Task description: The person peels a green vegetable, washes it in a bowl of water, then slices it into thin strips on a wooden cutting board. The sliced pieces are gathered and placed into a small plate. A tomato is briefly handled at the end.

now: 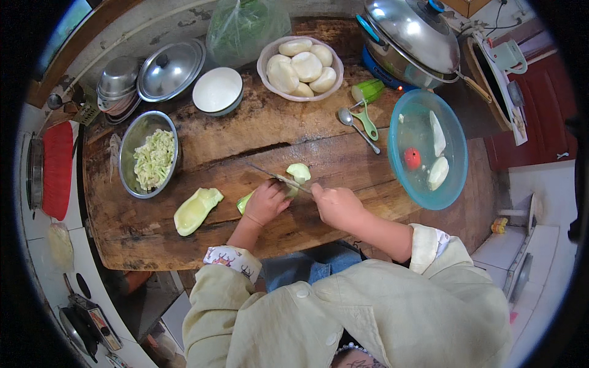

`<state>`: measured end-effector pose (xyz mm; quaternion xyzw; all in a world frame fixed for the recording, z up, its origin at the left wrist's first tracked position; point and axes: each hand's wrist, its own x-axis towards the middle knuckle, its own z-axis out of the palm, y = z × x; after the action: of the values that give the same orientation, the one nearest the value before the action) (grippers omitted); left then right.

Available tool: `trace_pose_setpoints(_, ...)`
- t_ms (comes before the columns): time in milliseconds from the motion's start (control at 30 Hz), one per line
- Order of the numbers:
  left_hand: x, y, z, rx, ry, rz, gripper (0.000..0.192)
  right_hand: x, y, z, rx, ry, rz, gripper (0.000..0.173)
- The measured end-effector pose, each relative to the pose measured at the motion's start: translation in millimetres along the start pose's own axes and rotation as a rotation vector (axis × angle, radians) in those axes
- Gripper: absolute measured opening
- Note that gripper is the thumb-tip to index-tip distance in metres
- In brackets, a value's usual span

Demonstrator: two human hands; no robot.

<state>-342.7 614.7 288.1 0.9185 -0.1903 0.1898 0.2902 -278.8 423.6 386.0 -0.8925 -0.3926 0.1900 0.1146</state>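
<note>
My right hand (338, 206) grips the handle of a kitchen knife (281, 177), whose blade points up and to the left across the wooden table. Under my left hand (268, 202) a piece of pale green squash (245, 201) is pressed against the tabletop, partly hidden by the fingers. Just beyond the blade lie cut squash slices (299, 171). To the left of my left hand, a hollowed squash half (198, 211) rests with its cut side up.
A steel bowl (170, 124) holds chopped pale green vegetable. At right stands a teal basin (391, 156) of water with a red tomato (412, 158). Farther back are a bowl of white buns (307, 66), a white bowl (217, 90), a peeler (366, 123), a spoon (346, 117) and a lidded pot (414, 34).
</note>
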Motion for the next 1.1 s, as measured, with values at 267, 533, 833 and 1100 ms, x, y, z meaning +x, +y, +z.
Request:
trace_pose_setpoints(267, -4.0, -2.6, 1.3, 0.003, 0.008, 0.026, 0.026, 3.8, -4.0, -4.9, 0.01, 0.017, 0.01, 0.017)
trace_pose_setpoints(533, -5.1, 0.6, -2.1, -0.014, -0.064, -0.034, 0.035, 11.6, 1.2, 21.2, -0.034, 0.016, 0.023, 0.015)
trace_pose_setpoints(833, -10.0, 0.1, -5.6, 0.064, -0.026, -0.017, 0.036, -3.8, -2.5, -8.6, 0.015, -0.025, -0.005, 0.016)
trace_pose_setpoints(1100, -12.9, -1.4, -3.2, 0.021, -0.051, -0.058, 0.034, 5.1, -14.1, 4.6, -0.031, -0.017, 0.009, 0.016)
